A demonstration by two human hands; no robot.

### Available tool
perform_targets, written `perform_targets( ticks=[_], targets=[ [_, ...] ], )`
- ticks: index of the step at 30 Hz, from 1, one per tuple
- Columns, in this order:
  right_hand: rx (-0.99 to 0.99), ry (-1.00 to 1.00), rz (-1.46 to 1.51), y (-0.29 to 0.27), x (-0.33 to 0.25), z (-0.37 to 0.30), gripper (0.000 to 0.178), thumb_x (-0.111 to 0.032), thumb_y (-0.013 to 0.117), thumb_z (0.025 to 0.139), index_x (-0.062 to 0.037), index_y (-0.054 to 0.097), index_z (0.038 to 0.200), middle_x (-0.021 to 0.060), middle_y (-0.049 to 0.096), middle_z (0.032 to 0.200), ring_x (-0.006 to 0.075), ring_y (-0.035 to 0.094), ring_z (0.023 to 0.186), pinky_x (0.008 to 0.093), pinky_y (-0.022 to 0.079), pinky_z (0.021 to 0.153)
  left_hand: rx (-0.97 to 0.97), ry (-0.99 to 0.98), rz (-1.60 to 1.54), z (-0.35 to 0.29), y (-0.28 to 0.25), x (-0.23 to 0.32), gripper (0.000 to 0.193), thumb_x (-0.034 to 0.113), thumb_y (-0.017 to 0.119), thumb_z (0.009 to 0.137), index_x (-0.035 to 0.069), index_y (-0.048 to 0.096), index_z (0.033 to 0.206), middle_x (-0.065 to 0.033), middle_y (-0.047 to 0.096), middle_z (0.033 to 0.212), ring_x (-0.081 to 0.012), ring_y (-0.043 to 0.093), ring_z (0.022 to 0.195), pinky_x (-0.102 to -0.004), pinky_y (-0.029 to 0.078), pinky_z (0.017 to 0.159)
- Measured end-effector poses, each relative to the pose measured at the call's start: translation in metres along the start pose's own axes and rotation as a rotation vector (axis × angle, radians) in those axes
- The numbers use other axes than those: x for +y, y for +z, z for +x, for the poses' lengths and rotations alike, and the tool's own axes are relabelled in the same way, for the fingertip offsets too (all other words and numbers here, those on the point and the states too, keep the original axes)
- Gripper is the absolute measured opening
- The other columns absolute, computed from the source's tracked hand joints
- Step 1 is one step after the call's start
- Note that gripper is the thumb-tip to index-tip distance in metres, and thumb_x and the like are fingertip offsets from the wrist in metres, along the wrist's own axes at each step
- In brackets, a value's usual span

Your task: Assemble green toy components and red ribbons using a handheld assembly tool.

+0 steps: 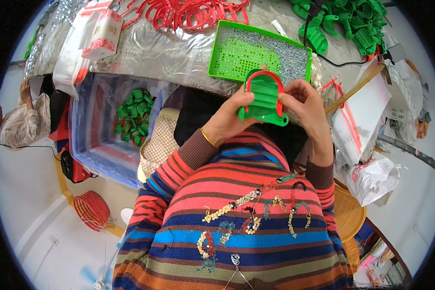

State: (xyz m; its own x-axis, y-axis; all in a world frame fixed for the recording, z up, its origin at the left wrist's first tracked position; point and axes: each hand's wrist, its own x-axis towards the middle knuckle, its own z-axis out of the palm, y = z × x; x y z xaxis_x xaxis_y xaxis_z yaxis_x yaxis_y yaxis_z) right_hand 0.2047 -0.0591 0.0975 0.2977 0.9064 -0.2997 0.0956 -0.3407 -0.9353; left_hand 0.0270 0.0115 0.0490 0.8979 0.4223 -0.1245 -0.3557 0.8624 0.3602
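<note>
Green part is up in front of you at chest height, off the worktop, ribbed inner face toward you. Clock directions below are taken from that part.

Your left hand has it from 8 o'clock: thumb on the near face at the edge, other fingers wrapped behind, one fingertip showing over the top. Your right hand is at 3 o'clock, thumb and forefinger pinched together on the red strip where it runs down that edge. Can't tell if they grip the strip alone or strip plus green edge.

The strip arches round the part's 12 o'clock end and down both sides. My read: you're on strip fitting, seating the right side. Next move calls for a steady left hold while the right fingers press the strip home along the edge and check the tail lies flat. Watch for it springing off the curve.

Supplies: green tray just beyond at 12 o'clock, partly covered in small metal pieces; can't tell if this step uses any. Loose red strips at 11, pile of green parts at 2. Blue crate at 9 holds green-and-red pieces, likely where assembled ones go.
</note>
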Motion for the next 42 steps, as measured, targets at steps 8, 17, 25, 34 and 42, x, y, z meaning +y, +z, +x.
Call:
perform_targets(
  ticks=[8,17,25,34,42],
  targets=[
    [-0.113,0.089,0.271,0.012,-0.008,0.002,0.039,-0.007,0.064,0.081,-0.0024,0.044,0.114,0.0050,0.059,0.090,0.0089,0.056,0.072,0.0214,0.045,0.062,-0.111,-0.113,-0.403,0.000,-0.017,-0.009,0.074,0.041,0.062,0.081,0.003,0.034,0.137,-0.0203,0.050,0.127,-0.0365,0.052,0.114,-0.0470,0.041,0.101],
    [0.494,-0.800,0.112,0.002,-0.087,0.049,0.035,-0.010,0.068,0.083,0.0012,0.051,0.111,0.0079,0.062,0.096,0.0129,0.059,0.082,0.0240,0.048,0.071,-0.097,-0.085,-0.232,-0.004,-0.009,-0.007,0.069,0.037,0.062,0.081,0.000,0.037,0.134,-0.0205,0.055,0.121,-0.0333,0.055,0.111,-0.0457,0.040,0.101],
    [-0.016,-0.750,-0.025,0.010,-0.170,0.106,0.036,-0.020,0.064,0.085,-0.0009,0.049,0.111,0.0037,0.055,0.086,0.0125,0.056,0.076,0.0260,0.046,0.068,-0.069,-0.155,-0.200,-0.004,-0.011,-0.011,0.065,0.039,0.059,0.082,-0.003,0.043,0.129,-0.0215,0.055,0.121,-0.0324,0.055,0.112,-0.0447,0.040,0.101],
    [-0.002,-0.569,0.123,0.008,-0.139,0.067,0.026,-0.009,0.057,0.085,0.0071,0.051,0.105,0.0056,0.055,0.071,0.0168,0.059,0.066,0.0285,0.047,0.066,-0.048,-0.165,-0.276,-0.009,-0.014,-0.008,0.067,0.040,0.059,0.081,-0.003,0.043,0.130,-0.0228,0.055,0.121,-0.0344,0.054,0.112,-0.0464,0.039,0.101],
    [0.239,-0.687,0.364,0.022,-0.061,0.082,0.017,-0.003,0.060,0.083,0.0051,0.052,0.096,0.0027,0.047,0.066,0.0102,0.044,0.054,0.0267,0.039,0.052,-0.028,-0.167,-0.271,-0.006,-0.014,-0.010,0.073,0.046,0.059,0.079,-0.001,0.041,0.132,-0.0227,0.054,0.122,-0.0353,0.054,0.111,-0.0471,0.041,0.099]
  ],
)
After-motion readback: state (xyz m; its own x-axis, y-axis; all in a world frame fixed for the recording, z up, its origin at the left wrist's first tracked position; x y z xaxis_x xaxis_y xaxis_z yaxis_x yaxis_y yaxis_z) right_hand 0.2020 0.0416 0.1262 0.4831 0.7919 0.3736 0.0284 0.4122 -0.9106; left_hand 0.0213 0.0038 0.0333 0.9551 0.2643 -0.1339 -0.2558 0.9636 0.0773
